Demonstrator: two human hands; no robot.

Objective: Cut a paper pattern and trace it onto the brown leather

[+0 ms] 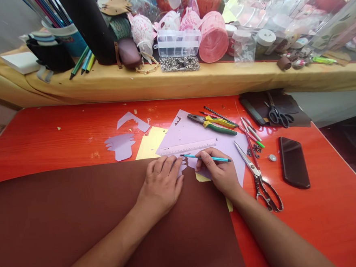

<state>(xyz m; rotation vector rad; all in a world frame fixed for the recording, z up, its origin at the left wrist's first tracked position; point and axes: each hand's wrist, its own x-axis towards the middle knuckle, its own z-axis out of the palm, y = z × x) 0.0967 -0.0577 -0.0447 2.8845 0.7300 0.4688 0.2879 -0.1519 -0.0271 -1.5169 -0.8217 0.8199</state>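
The right hand [220, 171] held a slim blue pen [221, 159] near the far edge of a brown sheet [81, 225], the tip close to the left hand [161, 183].
The right hand's thumb and fingers were pinched around the pen, which slanted slightly, its tip pointing left; the left hand lay palm down on the sheet, fingers extended and nearly together, gripping nothing. A notched bit of lilac paper [182, 166] showed just beside the left fingertips, with small scallop-like points. The brown sheet looked smooth, matte and broad. Beyond it, a flat, angular lilac sheet [178, 133] carried a straight, see-through ruler [191, 146] and pliers [214, 123] with yellow-and-green handles. Metal scissors [259, 178] with looped handles lay right of the right hand on the glossy orange-red desk [333, 220].
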